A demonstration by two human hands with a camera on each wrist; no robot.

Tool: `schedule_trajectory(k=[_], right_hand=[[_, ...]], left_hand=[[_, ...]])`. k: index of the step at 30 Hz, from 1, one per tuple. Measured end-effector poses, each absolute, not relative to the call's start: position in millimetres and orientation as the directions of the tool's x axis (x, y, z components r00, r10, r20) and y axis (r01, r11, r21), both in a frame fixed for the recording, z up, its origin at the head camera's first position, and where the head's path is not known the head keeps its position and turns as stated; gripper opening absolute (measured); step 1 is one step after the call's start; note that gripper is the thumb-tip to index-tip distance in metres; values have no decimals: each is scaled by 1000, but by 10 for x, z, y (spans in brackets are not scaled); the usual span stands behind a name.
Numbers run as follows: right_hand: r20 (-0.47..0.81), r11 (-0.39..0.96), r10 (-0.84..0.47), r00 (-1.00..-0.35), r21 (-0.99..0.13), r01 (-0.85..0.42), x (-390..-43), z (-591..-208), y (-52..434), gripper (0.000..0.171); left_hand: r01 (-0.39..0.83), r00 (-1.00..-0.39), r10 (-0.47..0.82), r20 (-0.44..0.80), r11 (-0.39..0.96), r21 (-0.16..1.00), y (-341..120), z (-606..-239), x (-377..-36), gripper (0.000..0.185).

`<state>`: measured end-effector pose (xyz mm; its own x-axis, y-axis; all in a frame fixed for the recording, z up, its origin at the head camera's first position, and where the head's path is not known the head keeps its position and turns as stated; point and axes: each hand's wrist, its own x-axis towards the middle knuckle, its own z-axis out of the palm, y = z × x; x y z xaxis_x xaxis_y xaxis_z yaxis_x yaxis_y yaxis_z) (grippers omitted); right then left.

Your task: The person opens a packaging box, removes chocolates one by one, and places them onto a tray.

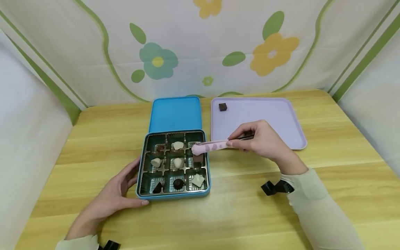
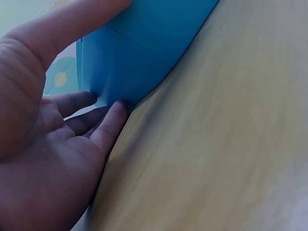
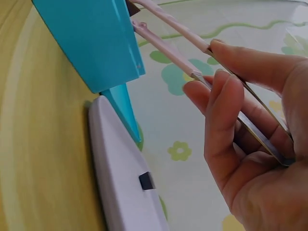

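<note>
A blue tin (image 1: 173, 195) stands uncovered on the table, its divided tray holding white, brown and dark chocolates, one of them a brown chocolate (image 1: 198, 158) in the middle right compartment. My left hand (image 1: 109, 196) rests around the tin's near left corner, fingertips against the left wall and thumb along the front. My right hand (image 1: 257, 142) pinches tweezers (image 1: 214, 146) with pink paw-shaped tips. Those tips overlap the right column of compartments, just above the brown chocolate. In the right wrist view, the tweezers' arms (image 3: 168, 50) stand apart, with brown chocolate (image 3: 132, 8) showing near their tips.
Behind the tin lies its blue lid (image 1: 176, 114). To the right, a lilac tray (image 1: 265, 118) bears one dark chocolate cube (image 1: 223, 107) near its back left corner. A flowered cloth (image 1: 193, 45) hangs behind the wooden table (image 1: 243, 215).
</note>
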<state>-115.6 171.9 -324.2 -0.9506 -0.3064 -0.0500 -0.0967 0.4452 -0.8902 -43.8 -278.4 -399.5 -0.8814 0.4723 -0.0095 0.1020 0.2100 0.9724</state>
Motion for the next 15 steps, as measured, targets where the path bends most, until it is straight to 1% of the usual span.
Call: schedule_trajectory(k=[5,10,15], right_hand=[[-58,423,-295,-954,-903,-76,-1166,-3318,1747,8],[-49,408,-280,-959,-910,-72,-1171,-3295,1789,12],[4,362,-225,-974,-928,-88,-1198,-3225,1996,13]], left_hand=[[93,-885,465,-15,208,974,-2779,-4014,-406,121],[99,-884,468,-10,207,973,-2778,-4018,-421,121],[105,-885,465,-7,214,971,-2785,-4000,-422,121]])
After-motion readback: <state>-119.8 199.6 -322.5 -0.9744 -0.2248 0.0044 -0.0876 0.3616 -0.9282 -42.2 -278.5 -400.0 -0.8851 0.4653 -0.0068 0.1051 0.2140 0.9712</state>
